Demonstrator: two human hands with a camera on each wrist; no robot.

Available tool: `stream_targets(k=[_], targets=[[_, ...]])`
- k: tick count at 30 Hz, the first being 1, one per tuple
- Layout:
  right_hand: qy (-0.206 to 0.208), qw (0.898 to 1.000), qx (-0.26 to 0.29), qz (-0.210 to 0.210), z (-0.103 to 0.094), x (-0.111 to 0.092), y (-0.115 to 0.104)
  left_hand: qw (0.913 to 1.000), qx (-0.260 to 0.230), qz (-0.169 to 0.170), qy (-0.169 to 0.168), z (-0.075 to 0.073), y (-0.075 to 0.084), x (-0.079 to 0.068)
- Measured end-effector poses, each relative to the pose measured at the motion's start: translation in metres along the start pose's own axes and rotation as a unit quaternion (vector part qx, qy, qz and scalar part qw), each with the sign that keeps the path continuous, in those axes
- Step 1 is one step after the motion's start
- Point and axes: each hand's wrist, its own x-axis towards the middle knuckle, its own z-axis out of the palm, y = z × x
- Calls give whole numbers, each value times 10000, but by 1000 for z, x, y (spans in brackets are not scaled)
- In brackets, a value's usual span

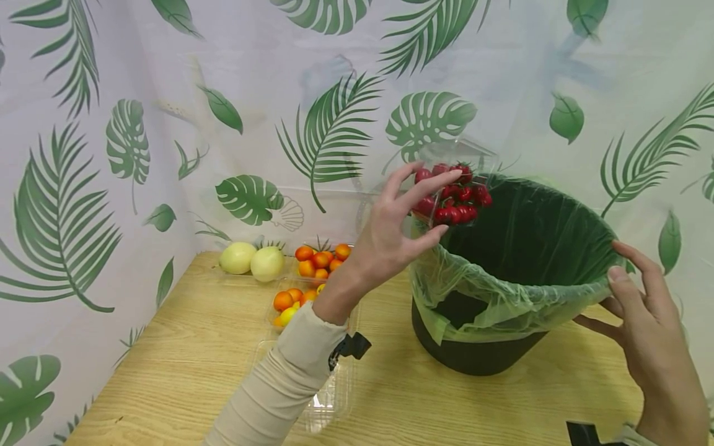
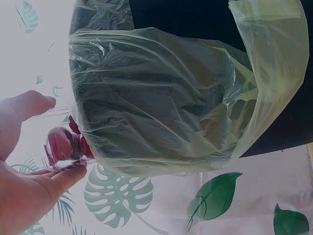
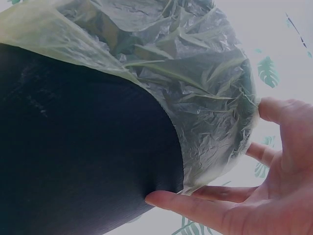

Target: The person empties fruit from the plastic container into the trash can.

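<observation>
My left hand grips a clear plastic box of small glossy red fruits, held tilted above the left rim of a black trash bin. In the left wrist view, the thumb and fingers of the left hand lie on either side of the box, partly hidden by the bin. A thin green bag lines the bin and folds over its rim. My right hand holds the bin's right rim; in the right wrist view, one finger of the right hand presses the bin's dark side.
On the wooden table, two pale green round fruits lie at the back left. Beside them stand clear boxes of orange fruits and of orange and yellow fruits. Another clear plastic box is partly behind the left sleeve. A leaf-print sheet hangs behind.
</observation>
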Motion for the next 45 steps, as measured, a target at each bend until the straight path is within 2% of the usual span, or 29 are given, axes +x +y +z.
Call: stream_targets(k=[29,42,45], targets=[[-79,9999,-75,-110,-3,1,4,9996,12,267,24,2,2,0],[-160,9997,19,-175,-4,1,4,9973,-50,729,-24,3,2,-1],[-180,9996,45,-213,-4,2,4,9975,-48,709,8,3,1,-1]])
